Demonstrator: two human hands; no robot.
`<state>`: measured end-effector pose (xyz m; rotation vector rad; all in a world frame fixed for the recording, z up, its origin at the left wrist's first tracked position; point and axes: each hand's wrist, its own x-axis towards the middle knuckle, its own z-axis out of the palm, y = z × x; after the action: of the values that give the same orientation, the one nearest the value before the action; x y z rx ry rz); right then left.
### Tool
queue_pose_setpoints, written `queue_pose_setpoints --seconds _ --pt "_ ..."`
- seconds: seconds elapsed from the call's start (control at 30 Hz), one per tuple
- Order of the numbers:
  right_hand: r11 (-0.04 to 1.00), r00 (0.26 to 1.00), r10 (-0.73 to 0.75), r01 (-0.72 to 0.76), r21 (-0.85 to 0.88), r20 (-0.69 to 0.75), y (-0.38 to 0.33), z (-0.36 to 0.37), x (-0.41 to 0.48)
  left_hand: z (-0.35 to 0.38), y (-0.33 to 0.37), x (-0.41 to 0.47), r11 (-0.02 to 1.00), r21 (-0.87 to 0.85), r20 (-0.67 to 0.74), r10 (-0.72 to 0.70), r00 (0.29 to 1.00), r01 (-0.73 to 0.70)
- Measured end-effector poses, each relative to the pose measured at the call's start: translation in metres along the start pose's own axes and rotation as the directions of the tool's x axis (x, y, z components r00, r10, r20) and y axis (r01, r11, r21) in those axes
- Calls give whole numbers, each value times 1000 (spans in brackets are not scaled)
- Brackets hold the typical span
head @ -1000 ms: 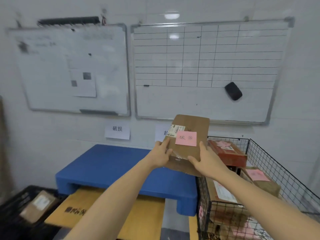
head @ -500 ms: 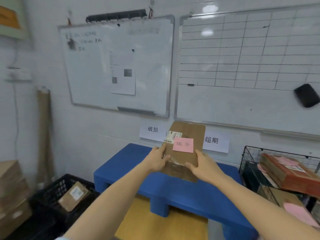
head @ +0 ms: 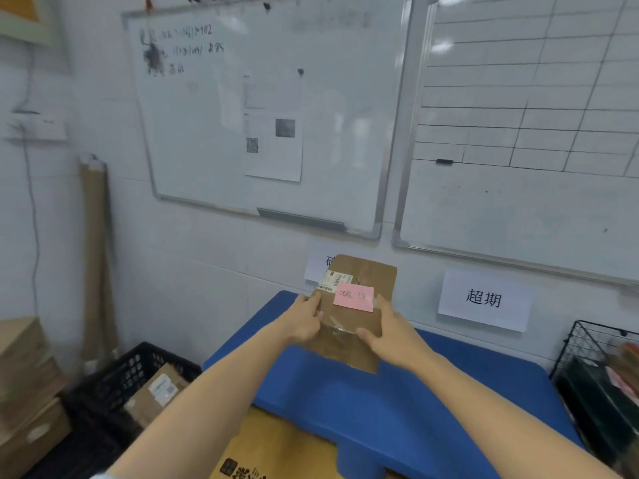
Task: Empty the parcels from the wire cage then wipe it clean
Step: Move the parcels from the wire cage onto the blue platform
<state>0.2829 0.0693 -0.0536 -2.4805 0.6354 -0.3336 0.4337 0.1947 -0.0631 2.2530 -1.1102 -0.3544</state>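
Observation:
I hold a flat brown cardboard parcel (head: 363,316) with a white barcode label and a pink sticky note. My left hand (head: 306,319) grips its left edge and my right hand (head: 390,335) grips its right edge. The parcel is tilted up over the far left part of the blue plastic platform (head: 432,402), below a white paper sign on the wall. The black wire cage (head: 587,344) stands at the right edge of the view, with more parcels (head: 626,371) inside it, mostly cut off.
A black plastic crate (head: 114,385) holding a brown parcel (head: 155,392) sits on the floor at left. Stacked cardboard boxes (head: 24,392) fill the far left. A rolled brown paper tube (head: 96,257) leans on the wall. A yellow-brown carton (head: 273,447) lies under the platform.
My view has swung left and closer, so the cage has slid to the right edge. Both hands have carried the parcel leftward from above the cage to over the platform.

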Motion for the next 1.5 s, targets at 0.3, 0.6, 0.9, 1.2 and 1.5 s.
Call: queue_pose_setpoints --seconds 0.3,0.6,0.9,1.2,1.5 --pt "998 996 -54 52 31 71 -20 48 83 -30 -68 54 991 69 -3 -115 993 115" --pt "997 995 39 -46 69 95 -51 114 152 -58 -153 105 986 124 58 -114 992 107" --pt "980 975 196 -197 -2 104 -63 162 196 -64 -214 146 997 54 171 -59 984 51" --pt "965 967 243 -234 -117 71 -63 169 206 -50 -219 165 999 35 298 21 954 -32" --pt "960 976 211 -197 -198 52 -72 167 212 -51 -213 169 990 102 358 58 932 -101"
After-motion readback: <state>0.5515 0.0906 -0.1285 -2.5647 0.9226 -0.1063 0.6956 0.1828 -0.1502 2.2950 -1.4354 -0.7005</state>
